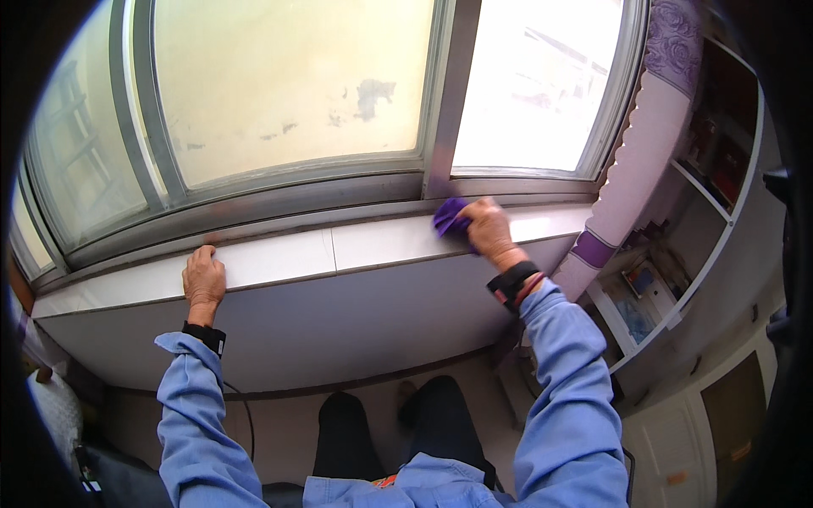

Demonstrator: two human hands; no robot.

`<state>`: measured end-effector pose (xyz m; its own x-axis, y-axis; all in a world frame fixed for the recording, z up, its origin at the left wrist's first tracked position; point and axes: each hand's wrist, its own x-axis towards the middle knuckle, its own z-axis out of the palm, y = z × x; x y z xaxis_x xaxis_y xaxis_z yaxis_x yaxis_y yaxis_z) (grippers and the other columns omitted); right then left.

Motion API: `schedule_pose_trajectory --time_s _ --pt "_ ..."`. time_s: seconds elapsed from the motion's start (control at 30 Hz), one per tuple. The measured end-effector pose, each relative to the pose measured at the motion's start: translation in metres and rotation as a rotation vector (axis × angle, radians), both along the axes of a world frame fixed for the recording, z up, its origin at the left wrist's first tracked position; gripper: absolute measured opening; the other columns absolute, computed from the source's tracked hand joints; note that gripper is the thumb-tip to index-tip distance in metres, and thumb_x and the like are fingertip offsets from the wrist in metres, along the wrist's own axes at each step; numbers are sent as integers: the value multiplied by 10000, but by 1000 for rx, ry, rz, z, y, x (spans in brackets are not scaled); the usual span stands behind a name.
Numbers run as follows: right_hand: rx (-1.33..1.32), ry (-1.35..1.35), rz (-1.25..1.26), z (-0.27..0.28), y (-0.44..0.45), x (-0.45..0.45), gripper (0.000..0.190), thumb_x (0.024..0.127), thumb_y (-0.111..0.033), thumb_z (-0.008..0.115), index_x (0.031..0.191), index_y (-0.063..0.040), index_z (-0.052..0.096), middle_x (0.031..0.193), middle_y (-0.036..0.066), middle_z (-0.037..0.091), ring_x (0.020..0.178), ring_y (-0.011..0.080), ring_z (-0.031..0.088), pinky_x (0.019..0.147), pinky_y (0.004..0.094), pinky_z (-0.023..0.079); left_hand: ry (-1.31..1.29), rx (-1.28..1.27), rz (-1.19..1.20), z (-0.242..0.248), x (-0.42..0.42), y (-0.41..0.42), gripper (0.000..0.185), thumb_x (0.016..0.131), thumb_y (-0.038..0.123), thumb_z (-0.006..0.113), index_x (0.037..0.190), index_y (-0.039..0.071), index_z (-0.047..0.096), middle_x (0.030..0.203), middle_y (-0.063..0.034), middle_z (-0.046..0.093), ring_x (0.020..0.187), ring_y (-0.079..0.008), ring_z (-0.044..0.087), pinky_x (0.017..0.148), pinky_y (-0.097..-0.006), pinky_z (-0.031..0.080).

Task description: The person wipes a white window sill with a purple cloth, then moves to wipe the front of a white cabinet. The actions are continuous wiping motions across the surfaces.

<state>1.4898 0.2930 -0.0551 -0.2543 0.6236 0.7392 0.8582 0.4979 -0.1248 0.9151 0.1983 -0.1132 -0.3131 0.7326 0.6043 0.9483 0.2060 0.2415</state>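
My right hand (489,227) is closed on a crumpled purple cloth (451,219), which lies against the white tiled windowsill (381,243) close to the window frame. Some blur shows at the fingers. Farther left, my left hand (204,276) rests with bent fingers on the sill's front part, holding no object that I can see. Beyond both hands stands the sliding window's metal frame (317,194), with a large yellowish pane (286,82) at centre and a bright pane (533,95) to the right.
A white and purple curtain (648,146) hangs at the sill's right end, beside a cabinet with open shelves (702,187) bearing various items. A dark cable (251,425) runs near the floor. At lower left is a dark object (120,476), only partly visible.
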Motion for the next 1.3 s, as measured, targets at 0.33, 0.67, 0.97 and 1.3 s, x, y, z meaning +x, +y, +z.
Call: schedule_pose_trajectory --time_s 0.33,0.67,0.97,1.3 --pt "-209 45 -559 21 89 75 176 805 -44 588 938 -63 701 1002 224 702 984 434 658 883 492 527 -5 -12 19 8 6 -6 274 873 178 552 1126 101 624 1161 -67 646 1123 -298 582 939 -448 457" --pt "-212 -204 144 5 22 -13 264 798 -21 616 996 -128 754 1028 152 678 998 367 652 884 439 527 0 -84 30 11 7 -5 297 893 194 528 1163 104 612 1188 -86 630 1146 -307 570 967 -469 450" --pt "-252 -233 -373 2 20 124 206 777 -63 629 864 -182 773 933 138 684 936 349 670 838 446 545 9 -43 -2 2 0 -3 292 888 180 549 1163 106 611 1196 -81 632 1146 -307 569 963 -463 451" --pt "-169 352 -540 10 106 179 377 779 -35 520 1056 -102 767 1025 216 712 1015 385 679 915 417 528 45 -15 -32 3 -1 -3 311 885 187 548 1171 88 619 1182 -80 633 1138 -296 574 951 -433 452"
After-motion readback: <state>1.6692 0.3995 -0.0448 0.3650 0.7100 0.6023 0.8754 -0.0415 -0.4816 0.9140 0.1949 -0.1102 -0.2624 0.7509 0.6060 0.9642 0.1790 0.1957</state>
